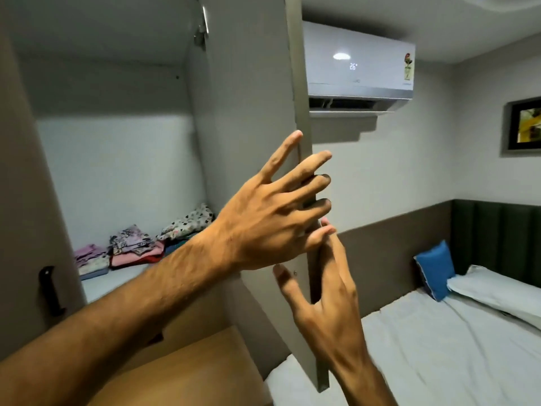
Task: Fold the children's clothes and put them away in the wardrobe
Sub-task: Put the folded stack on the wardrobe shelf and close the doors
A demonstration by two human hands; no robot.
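The grey wardrobe stands with its right door (251, 98) swung out, edge toward me. Several folded children's clothes (137, 247) lie in small stacks on the shelf (117, 279) inside, pink, floral and white patterned pieces. My left hand (272, 218) reaches across with fingers spread, fingertips lying over the door's outer edge. My right hand (325, 291) is just below it, fingers straight and apart, touching the same edge from the far side. Neither hand holds any garment.
The left wardrobe door (26, 200) with a black handle (51, 291) stands at the left. A wooden surface (181, 373) lies below. A bed (439, 347) with white sheet, white pillow and blue cushion (436, 271) is at the right, an air conditioner (360, 68) above.
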